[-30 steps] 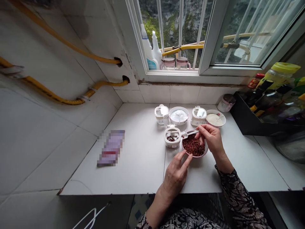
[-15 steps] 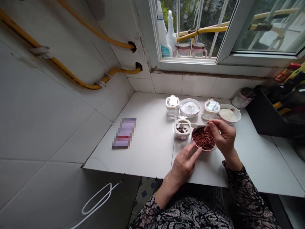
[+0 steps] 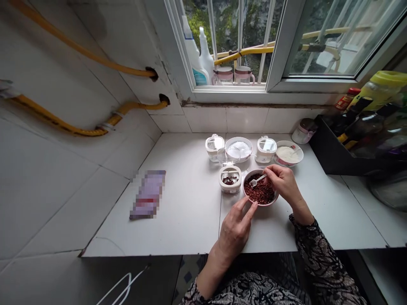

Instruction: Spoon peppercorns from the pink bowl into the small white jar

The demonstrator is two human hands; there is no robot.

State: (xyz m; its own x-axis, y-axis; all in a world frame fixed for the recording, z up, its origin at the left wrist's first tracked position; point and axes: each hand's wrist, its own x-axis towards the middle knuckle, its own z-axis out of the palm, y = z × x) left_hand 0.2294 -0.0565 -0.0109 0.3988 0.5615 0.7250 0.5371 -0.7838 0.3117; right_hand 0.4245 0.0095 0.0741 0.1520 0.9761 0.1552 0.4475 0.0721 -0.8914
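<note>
My right hand (image 3: 284, 186) pinches the handle of a small white spoon (image 3: 253, 183), whose tip is over the dark red, peppercorn-like grains (image 3: 261, 194). These grains fill a pale, pink-rimmed bowl (image 3: 270, 204). At the bowl's near-left edge, my left hand (image 3: 234, 228) holds the rim with its fingertips. Just left of the bowl stands a white-rimmed seasoning jar (image 3: 230, 188), its clear lid raised, with a few dark red grains visible inside.
Behind are two lidded jars (image 3: 215, 148) (image 3: 266, 149), a bowl of white grains (image 3: 239, 159) and a bowl of cream powder (image 3: 288, 156) with a spoon. A blurred purple packet (image 3: 148, 195) lies left. A black bottle box (image 3: 343, 156) stands right, below the window.
The spoon has moved from beside the open jar's mouth back over the bowl of grains, its tip now lower. My left hand stays at the bowl's rim. The camera view has shifted.
</note>
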